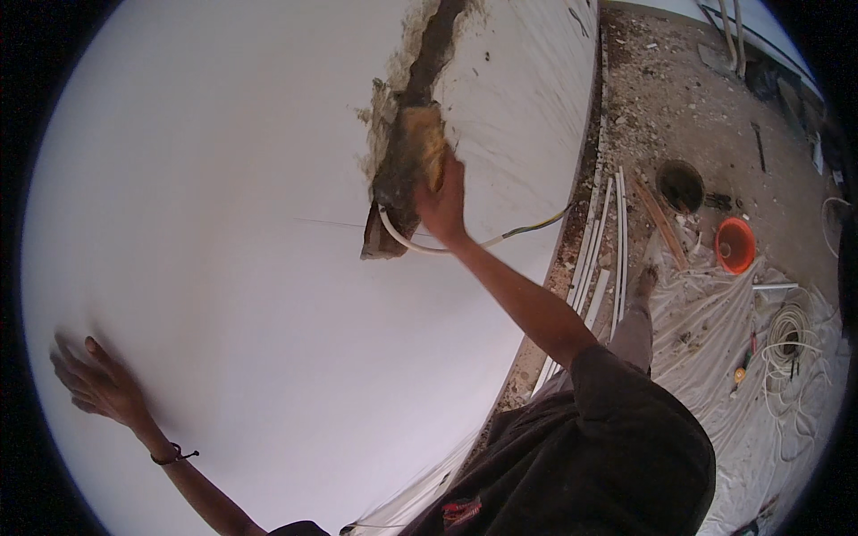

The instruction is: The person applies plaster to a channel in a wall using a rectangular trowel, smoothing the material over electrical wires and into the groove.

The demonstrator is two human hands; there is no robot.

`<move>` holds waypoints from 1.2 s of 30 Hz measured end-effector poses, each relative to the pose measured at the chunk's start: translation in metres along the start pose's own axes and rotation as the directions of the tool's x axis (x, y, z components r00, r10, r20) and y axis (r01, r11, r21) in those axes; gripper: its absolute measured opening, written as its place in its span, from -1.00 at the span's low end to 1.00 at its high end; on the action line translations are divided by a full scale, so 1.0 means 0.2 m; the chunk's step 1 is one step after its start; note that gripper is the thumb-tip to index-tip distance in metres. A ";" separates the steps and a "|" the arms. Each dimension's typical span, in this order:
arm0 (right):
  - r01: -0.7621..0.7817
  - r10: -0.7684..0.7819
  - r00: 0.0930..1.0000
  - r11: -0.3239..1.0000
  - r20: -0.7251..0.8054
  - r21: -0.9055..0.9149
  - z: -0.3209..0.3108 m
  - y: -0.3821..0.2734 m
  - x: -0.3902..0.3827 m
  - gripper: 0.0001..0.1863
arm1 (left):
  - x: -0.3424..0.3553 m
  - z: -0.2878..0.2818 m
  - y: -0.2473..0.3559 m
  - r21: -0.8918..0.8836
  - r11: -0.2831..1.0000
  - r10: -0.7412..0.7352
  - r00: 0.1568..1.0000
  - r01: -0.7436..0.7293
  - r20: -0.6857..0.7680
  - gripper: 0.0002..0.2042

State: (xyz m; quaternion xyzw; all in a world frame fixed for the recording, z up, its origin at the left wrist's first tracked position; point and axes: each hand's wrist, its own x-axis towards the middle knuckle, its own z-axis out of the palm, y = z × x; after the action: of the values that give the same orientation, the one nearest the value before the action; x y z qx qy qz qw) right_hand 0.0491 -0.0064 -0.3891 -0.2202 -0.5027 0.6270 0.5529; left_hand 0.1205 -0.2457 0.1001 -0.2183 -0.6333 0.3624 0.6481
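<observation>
A: We've got our right hand (440, 192) up at about one o'clock from the middle of the view, fingers curled round a yellow sponge (427, 143) and pressing it into the chased channel (420, 98) in the white wall (223, 223).

B: Agreed. The sponge sits in the lower part of that rough groove, which runs up toward twelve o'clock. Just below it, a white conduit (402, 239) curves out of the broken plaster, and a yellow-green wire (536, 223) trails off toward three o'clock.

A: And our left hand (94, 382) is down at eight o'clock, spread flat, fingers wide apart, palm against the bare wall. It holds nothing. There's a dark cord bracelet (172, 457) on that wrist.

B: The two hands are well apart. On the floor at two to three o'clock we see rubble, a round hole (680, 185), an orange bowl (735, 245) just beside it, and long white trunking strips (601, 250) along the wall's foot.

A: Further toward four o'clock, a coil of white cable (786, 332) lies on the plastic sheeting (715, 357).
</observation>
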 end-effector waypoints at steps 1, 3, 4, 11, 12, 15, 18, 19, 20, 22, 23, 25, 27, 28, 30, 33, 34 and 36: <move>-0.013 0.010 0.999 0.998 -0.043 -0.065 0.01 0.12 0.10 -0.45 | 0.00 0.01 0.01 -0.019 1.000 -0.002 1.000 0.001 -0.009 -0.37; -0.230 0.227 0.973 0.961 -0.040 -0.156 0.01 0.18 0.28 -0.50 | 0.03 -0.01 -0.04 -0.005 1.000 0.020 1.000 -0.020 -0.011 -0.38; -0.279 0.280 0.960 0.956 -0.005 -0.091 0.00 0.23 0.35 -0.45 | 0.03 0.00 -0.03 -0.016 1.000 0.014 1.000 -0.015 -0.019 -0.38; 0.066 -0.044 0.994 0.972 0.103 -0.225 -0.04 0.21 -0.06 -0.28 | 0.00 -0.01 -0.02 -0.028 1.000 0.013 0.999 -0.014 -0.048 -0.38; -0.111 0.128 0.991 0.955 0.046 -0.274 -0.09 0.35 0.05 -0.29 | 0.01 0.00 -0.01 -0.045 0.999 0.008 0.999 -0.011 -0.054 -0.38; -0.444 0.376 0.888 0.852 -0.265 -0.278 -0.19 0.51 0.26 -0.35 | 0.02 0.02 -0.02 -0.043 0.999 0.000 0.998 -0.002 -0.068 -0.38; -0.388 0.346 0.918 0.881 -0.193 -0.271 -0.17 0.46 0.23 -0.34 | 0.02 0.02 -0.02 -0.047 0.999 -0.012 0.997 0.009 -0.076 -0.37; -0.401 0.376 0.916 0.862 -0.140 -0.311 -0.14 0.42 0.20 -0.35 | 0.03 0.02 -0.01 -0.057 0.998 -0.015 0.997 0.010 -0.081 -0.37; -0.410 0.406 0.909 0.842 -0.088 -0.351 -0.10 0.37 0.15 -0.35 | 0.03 0.02 -0.01 -0.046 0.999 -0.015 0.997 0.011 -0.073 -0.37; -0.176 0.182 0.983 0.965 0.016 -0.194 0.01 0.17 0.01 -0.39 | 0.03 0.02 -0.02 -0.014 1.000 -0.011 0.998 0.010 -0.055 -0.38; -0.224 0.231 0.972 0.969 0.054 -0.109 0.01 0.07 -0.01 -0.39 | 0.02 0.01 -0.04 0.004 1.000 -0.003 0.999 0.003 -0.047 -0.38; -0.305 0.297 0.948 0.950 0.111 0.061 0.00 -0.04 0.04 -0.39 | 0.03 0.01 -0.06 0.020 1.000 0.004 0.998 -0.003 -0.058 -0.39; -0.397 0.398 0.917 0.917 -0.013 0.017 -0.06 0.09 0.10 -0.36 | -0.04 0.06 0.00 0.000 0.999 -0.035 0.999 0.036 -0.040 -0.39; -0.431 0.433 0.900 0.901 -0.056 0.041 -0.08 0.13 0.11 -0.34 | -0.04 0.07 0.02 0.000 0.999 -0.044 0.998 0.044 -0.036 -0.39; -0.435 0.437 0.897 0.900 -0.069 0.044 -0.05 0.13 0.05 -0.32 | 0.03 0.02 -0.01 0.040 0.999 -0.016 0.999 0.017 -0.042 -0.40; -0.341 0.339 0.940 0.937 -0.033 -0.074 0.04 0.04 -0.07 -0.30 | 0.03 -0.01 -0.06 0.093 0.996 0.013 0.999 -0.010 -0.030 -0.40; -0.339 0.338 0.941 0.935 -0.037 -0.101 0.06 -0.02 -0.06 -0.31 | 0.02 -0.02 -0.06 0.098 0.995 0.008 1.000 -0.007 -0.016 -0.40; -0.265 0.246 0.961 0.948 -0.127 -0.177 0.12 0.00 0.07 -0.36 | 0.01 -0.01 -0.04 0.091 0.996 -0.013 1.000 0.013 0.000 -0.40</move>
State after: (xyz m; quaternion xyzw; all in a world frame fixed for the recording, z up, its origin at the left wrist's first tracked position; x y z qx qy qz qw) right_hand 0.0255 -0.0025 -0.3752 -0.3678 -0.4988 0.6298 0.4682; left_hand 0.1241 -0.2479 0.1070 -0.1841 -0.6178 0.3866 0.6596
